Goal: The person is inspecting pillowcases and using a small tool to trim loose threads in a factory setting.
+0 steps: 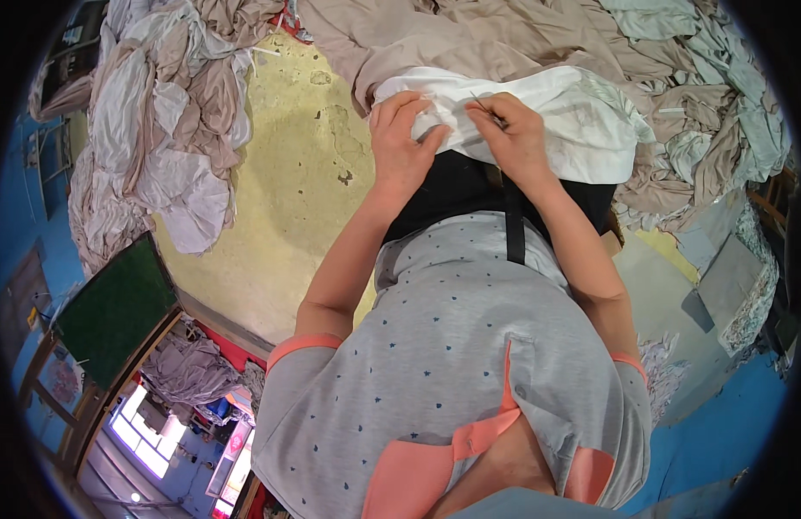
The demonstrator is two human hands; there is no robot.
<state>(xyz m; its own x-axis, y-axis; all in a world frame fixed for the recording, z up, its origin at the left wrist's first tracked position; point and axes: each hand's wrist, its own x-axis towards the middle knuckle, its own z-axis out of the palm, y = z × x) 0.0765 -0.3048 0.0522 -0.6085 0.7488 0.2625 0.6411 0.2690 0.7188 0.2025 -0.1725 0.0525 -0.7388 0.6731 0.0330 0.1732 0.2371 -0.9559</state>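
A white cloth (591,130) with a faint green leaf print at its right end lies across my lap. My left hand (400,143) has its fingers curled on the cloth's left part and grips it. Just to the right, my right hand (517,143) is closed round a small pointed metal tool (484,107), which looks like thread snips. Its tip points up and left over the cloth. The rest of the tool is hidden in my fingers. Both hands are close together, a small gap of cloth between them.
Heaped beige fabric (470,35) lies beyond the white cloth. More beige and pale green cloth (703,130) is piled at right, and a white and beige heap (176,130) at left. The worn yellow floor (288,173) shows between. A green board (119,307) stands lower left.
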